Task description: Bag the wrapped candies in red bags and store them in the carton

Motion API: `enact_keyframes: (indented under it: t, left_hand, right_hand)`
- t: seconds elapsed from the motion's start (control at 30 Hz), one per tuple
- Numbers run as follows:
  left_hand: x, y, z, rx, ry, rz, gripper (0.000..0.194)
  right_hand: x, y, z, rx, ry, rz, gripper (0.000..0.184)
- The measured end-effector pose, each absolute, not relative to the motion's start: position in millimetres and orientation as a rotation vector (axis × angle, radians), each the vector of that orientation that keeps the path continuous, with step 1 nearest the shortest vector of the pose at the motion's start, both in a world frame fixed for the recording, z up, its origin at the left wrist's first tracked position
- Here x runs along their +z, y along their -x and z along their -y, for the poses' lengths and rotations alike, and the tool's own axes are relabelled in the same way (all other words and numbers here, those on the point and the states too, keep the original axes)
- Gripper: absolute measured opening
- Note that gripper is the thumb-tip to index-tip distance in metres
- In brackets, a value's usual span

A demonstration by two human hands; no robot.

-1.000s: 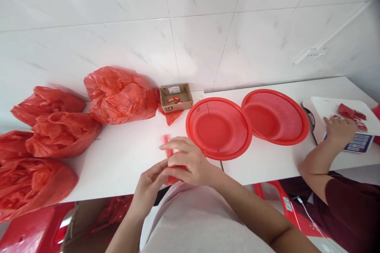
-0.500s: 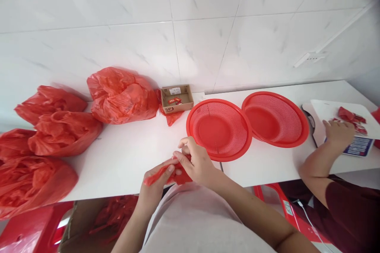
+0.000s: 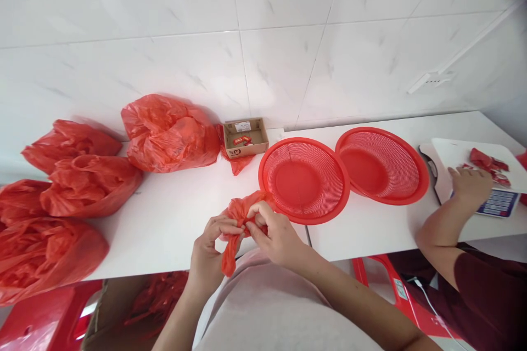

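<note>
The white worktop carried a red mesh basket, just beside the red plastic bag; near the front edge, your left hand and right hand had closed, pinching grips on its gathered plastic, apparently to hold the twist taut.

On my white bench, a small cardboard box sits at the back edge, two red mesh baskets stand right of it, and a wall socket shows above, toward the right end.

L hand & R hand close tog., both pinching
R thumb just beside L fingertips; R index bent; forearms angled inwd.
</note>
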State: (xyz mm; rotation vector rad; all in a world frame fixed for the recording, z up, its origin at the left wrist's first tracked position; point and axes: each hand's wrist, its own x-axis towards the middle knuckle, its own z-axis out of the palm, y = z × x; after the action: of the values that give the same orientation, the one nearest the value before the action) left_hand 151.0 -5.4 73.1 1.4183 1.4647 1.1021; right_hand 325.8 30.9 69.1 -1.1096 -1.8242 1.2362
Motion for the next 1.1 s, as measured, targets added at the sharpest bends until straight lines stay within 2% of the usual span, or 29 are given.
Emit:
enact_keyframes:
  t: [0.2, 0.33, 0.5, 0.7, 0.87, 1.0, 1.1]
  left_hand:
    - [75, -147, 4, 1.039, -1.415, -1.457, 0.012]
    - [74, -149, 6, 0.988, -1.309, -1.501, 0.019]
    - [62, -151, 7, 1.047, -1.333, -1.528, 0.022]
    - [48, -152, 8, 1.186, -1.558, -1.732, 0.022]
    - [41, -154, 11, 1.265, -1.645, -1.664, 0.022]
    - [45, -158, 12, 1.282, -1.499, -1.691, 0.021]
    - [51, -158, 11, 1.174, -1.545, -1.745, 0.012]
  right_hand:
    - [71, -323, -37, 1.019, 1.05, 1.891, 0.027]
    - [70, -321, -38, 0.998, 0.892, 1.901, 0.027]
    - [70, -319, -34, 1.09, 0.959, 1.838, 0.02]
    - [64, -312, -29, 1.384, 1.088, 1.733, 0.014]
    - [60, -310, -30, 1.683, 1.087, 1.507, 0.001]
    - [55, -309, -34, 1.864, 1.027, 1.284, 0.014]
    - [52, -310, -35, 1.853, 0.983, 1.337, 0.011]
